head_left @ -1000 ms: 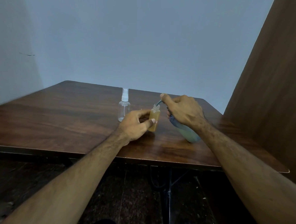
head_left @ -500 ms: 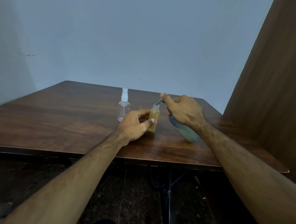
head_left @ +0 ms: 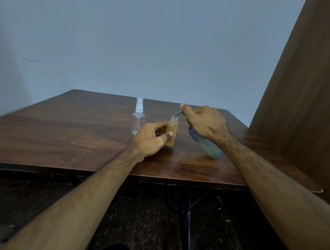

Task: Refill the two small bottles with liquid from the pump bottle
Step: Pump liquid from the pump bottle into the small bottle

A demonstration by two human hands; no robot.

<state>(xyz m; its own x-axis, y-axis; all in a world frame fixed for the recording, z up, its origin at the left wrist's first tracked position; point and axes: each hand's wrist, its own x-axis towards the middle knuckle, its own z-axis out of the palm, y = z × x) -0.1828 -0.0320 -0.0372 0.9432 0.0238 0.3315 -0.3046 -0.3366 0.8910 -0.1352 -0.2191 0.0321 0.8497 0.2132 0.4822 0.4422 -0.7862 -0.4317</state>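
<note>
A small uncapped bottle [head_left: 172, 132] holding amber liquid stands on the wooden table [head_left: 64, 131]. My left hand [head_left: 150, 138] grips its lower half. My right hand [head_left: 204, 123] is wrapped around the top of a tilted greenish pump bottle [head_left: 209, 148], and the forefinger presses on the pump head. The pump's spout [head_left: 177, 114] curves down to the mouth of the amber bottle. A clear small spray bottle [head_left: 138, 119] with a white nozzle stands upright just left of my left hand; it looks empty.
A brown wooden panel [head_left: 305, 94] rises along the table's right side. A plain wall stands behind the table. Dark floor and metal table legs [head_left: 188, 212] show below the near edge.
Both hands and the bottles hold nearly the same positions. A dark shape at the far left edge has left the view.
</note>
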